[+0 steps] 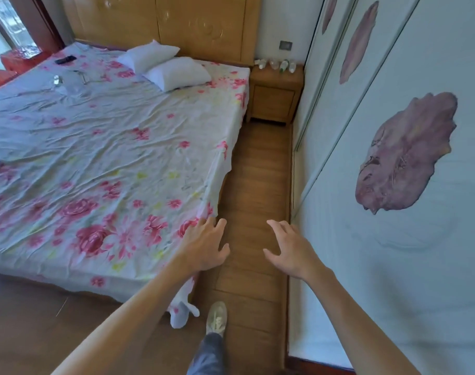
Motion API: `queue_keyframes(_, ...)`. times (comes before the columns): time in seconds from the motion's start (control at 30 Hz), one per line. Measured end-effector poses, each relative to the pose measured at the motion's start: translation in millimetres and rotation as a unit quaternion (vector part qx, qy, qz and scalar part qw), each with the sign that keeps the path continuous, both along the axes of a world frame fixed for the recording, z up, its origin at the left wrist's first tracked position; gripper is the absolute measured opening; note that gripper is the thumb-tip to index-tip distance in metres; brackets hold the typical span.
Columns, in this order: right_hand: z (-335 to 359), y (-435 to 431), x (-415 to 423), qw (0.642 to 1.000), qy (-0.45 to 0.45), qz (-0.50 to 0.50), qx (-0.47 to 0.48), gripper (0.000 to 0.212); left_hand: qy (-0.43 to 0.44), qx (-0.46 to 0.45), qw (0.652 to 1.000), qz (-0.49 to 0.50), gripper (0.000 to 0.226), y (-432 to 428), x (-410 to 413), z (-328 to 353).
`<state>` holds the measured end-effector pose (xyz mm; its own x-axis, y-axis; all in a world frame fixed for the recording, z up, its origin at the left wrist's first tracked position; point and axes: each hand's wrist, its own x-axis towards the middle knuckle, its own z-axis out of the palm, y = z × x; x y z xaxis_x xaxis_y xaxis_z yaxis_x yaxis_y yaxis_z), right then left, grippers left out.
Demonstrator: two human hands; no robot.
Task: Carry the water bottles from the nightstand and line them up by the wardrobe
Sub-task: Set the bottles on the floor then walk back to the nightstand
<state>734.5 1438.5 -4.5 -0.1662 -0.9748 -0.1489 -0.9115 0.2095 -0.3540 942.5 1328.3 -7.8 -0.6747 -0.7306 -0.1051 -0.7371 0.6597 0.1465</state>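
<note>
Both bare arms reach forward, side by side and apart. The left hand is held palm down, fingers spread and relaxed, gripping nothing. The right hand mirrors it just beside, fingers loosely fanned and slightly bent, thumb pointing inward toward the left hand, also empty.

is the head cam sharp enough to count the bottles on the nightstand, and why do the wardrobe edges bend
Head view: the water bottles on the nightstand are small and soft, so no sure count; wide-angle distortion bows the wardrobe edges.
</note>
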Motion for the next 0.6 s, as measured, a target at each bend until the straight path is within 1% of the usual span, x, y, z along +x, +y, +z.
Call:
queue_keyframes(0.2, 10, -74, -23, 0.999, 0.011, -0.028, 0.022, 0.071, 0.004, 0.002, 1.0, -0.028, 0.059, -86, -30, 6)
queue_keyframes(0.33, 16, -112, -37, 0.999, 0.017, -0.045, 0.019, 0.069, -0.003, -0.003, 0.999, -0.038, 0.061, -132, -45, 8)
queue_keyframes(0.6, 15, -158, -69, 0.997, 0.015, -0.07, 0.025, 0.067, -0.013, -0.024, 0.998, -0.049, 0.062, -193, -77, 9)
